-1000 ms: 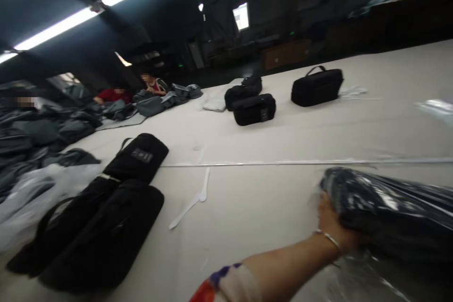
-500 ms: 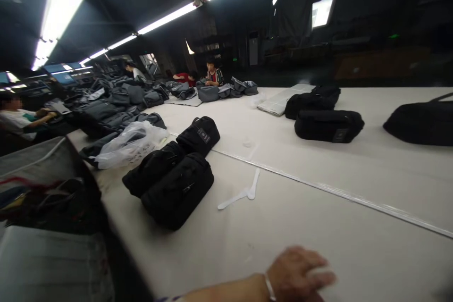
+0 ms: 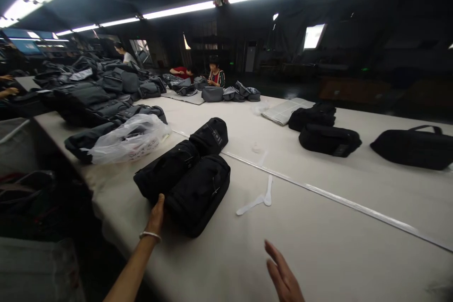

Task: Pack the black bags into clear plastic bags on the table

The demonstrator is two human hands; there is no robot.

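Three black zippered bags [image 3: 200, 193] lie close together on the white tabletop. My left hand [image 3: 155, 219], with a white bangle at the wrist, touches the near end of this group where two bags meet. Its thumb points up along the fabric, and the other fingers are hidden, so whether it grips is unclear. Low in the view, my right hand [image 3: 283, 273] hovers over the table to the right of the bags, fingers stretched out and holding nothing. Two white strips [image 3: 269, 190] lie crossed at one end, beyond my right hand.
A white plastic bag [image 3: 129, 139] and a heap of grey bags [image 3: 113, 85] sit to the left. More black bags [image 3: 329, 139] stand at right, near a folded sheet [image 3: 286, 109]. A seam strip [image 3: 318, 191] crosses the table. Co-workers [image 3: 215, 73] sit at the far side.
The view has swung left and risen slightly. A hand with a bangle was at the lower middle; now my left hand touches the black bags and my right hand shows open.
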